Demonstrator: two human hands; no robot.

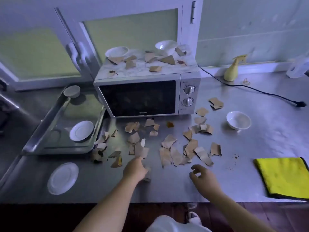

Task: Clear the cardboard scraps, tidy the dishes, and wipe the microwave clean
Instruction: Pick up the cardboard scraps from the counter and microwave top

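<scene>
Left hand (pixel 135 169): reached forward, low over the bench (pixel 167 188). Its fingertips were at the near edge of the scraps (pixel 168 144). A blurred piece lay against its right side; whether it gripped that piece could not be told.
Right hand (pixel 203 178): was just above the bench, palm down, fingers loosely curled and holding nothing, just short of the nearest scraps.
Scraps: torn brown cardboard was spread over the bench ahead of both hands, from beside the tray (pixel 41 128) across to the right of the microwave (pixel 137 97).
Top scraps (pixel 167 60): more pieces lay on the microwave's top, well beyond the hands, with brown stains among them.
Microwave: stood straight ahead of the left hand, past the scraps, door shut.
Top bowls: two white ones sat on the microwave, one at its left rear (pixel 117 51), one at its right rear (pixel 165 46).
Bench bowl (pixel 238 120): stood upright, ahead and right of the right hand.
Tray: lay left of the left hand and held a cup (pixel 72 91) and a saucer (pixel 81 130).
Plate (pixel 63 178): lay on the bench left of the left hand, nearer than the tray.
Cloth (pixel 284 176): yellow, lay flat to the right of the right hand.
Bottle (pixel 233 71): yellow sprayer, stood far ahead and right by the wall.
</scene>
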